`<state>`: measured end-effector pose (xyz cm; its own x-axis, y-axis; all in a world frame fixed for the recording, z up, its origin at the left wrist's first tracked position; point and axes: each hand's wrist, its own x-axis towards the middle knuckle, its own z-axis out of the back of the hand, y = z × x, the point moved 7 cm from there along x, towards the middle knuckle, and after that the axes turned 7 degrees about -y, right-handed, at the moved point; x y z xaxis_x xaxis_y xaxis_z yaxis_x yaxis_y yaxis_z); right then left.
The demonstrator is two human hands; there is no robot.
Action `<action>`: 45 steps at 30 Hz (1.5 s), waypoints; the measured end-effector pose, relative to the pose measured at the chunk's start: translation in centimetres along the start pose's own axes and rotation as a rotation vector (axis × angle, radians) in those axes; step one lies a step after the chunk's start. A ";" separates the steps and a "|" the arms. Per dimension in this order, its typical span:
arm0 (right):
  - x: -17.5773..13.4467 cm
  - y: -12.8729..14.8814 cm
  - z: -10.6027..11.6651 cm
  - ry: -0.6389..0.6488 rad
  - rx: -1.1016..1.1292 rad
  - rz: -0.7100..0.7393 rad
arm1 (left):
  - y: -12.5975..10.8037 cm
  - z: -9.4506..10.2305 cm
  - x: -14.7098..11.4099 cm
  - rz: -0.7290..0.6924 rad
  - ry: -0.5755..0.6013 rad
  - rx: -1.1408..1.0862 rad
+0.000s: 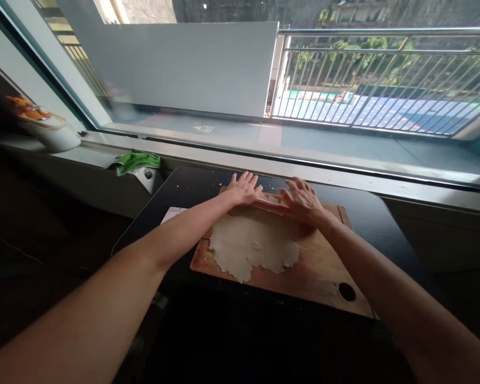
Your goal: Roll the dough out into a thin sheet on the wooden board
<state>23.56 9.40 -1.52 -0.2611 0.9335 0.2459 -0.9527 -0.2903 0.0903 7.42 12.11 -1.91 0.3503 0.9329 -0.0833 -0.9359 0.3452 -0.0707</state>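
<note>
The head view looks down along two bare forearms to a black table [384, 218] set against a wide window. On it lies a reddish-brown rectangular wooden cutting board [316, 272], with a round hole [346, 291] near its near right corner. A thin, pale beige sheet of rolled dough [250, 245] covers the left half of the board. Its outline is ragged and lobed, with a notch on the near edge, and the surface looks matte and smooth with a few faint creases. At the far edge of the dough lies a slim reddish wooden rolling pin [272, 207], running left to right and slightly toward the near side on the right.

The left hand [244, 189] rests flat on the left end of the pin, fingers spread and stretched out, not curled around it. The right hand [302, 201] presses palm-down on the right part of the pin, fingers likewise extended. Both hands sit close together, just apart.

A white card [172, 214] lies on the table left of the board. Farther left, a crumpled green cloth [138, 161] lies on the sill, and a white bowl [54, 136] stands at the far left. Beyond the glass runs a metal balcony railing [384, 80].
</note>
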 end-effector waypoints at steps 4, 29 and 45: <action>-4.0 2.6 -0.2 0.145 0.061 0.081 | 0.0 -0.6 -3.9 -0.158 0.083 0.018; 1.3 -0.3 0.4 -0.134 0.024 -0.037 | 2.3 -0.5 0.2 -0.009 -0.011 -0.058; 1.4 -0.8 0.3 -0.201 0.115 -0.065 | 2.6 -0.5 0.2 0.014 0.027 -0.068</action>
<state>24.04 10.86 -1.02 -0.1528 0.8934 0.4225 -0.9394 -0.2641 0.2187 5.11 13.14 -2.63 0.3391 0.9341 -0.1116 -0.9363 0.3236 -0.1368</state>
